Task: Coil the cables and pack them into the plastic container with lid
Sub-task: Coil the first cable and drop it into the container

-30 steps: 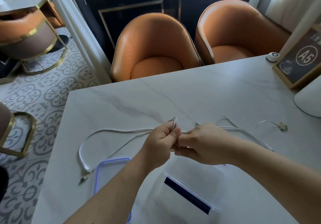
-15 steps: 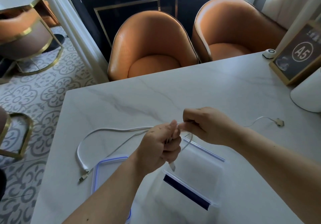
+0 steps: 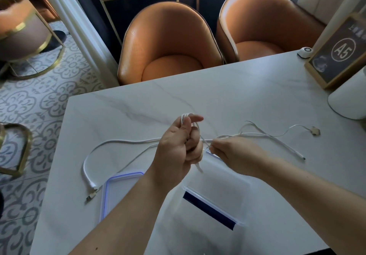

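Observation:
My left hand [image 3: 178, 146] is closed around a small coil of thin white cable [image 3: 186, 116], its loops wrapped over the fingers and one end hanging below the fist. To its right my right hand [image 3: 235, 155] pinches the same cable's loose run, which trails right to a small plug [image 3: 315, 131]. A thicker white cable [image 3: 122, 142] lies across the marble table [image 3: 217, 96], curving left to a USB plug [image 3: 91, 196]. The clear plastic container [image 3: 215, 191] stands below my hands. Its blue-rimmed lid [image 3: 118, 187] lies flat to its left.
Two orange armchairs [image 3: 170, 43] stand behind the table's far edge. At the right are a framed A5 sign [image 3: 338, 53], a small white round device [image 3: 304, 52] and a white rounded base [image 3: 350, 98]. The table's left edge drops to a patterned tile floor.
My right hand has swung down and right, drawing the thin cable around my left fingers. More loops now sit on the left hand, which has risen slightly.

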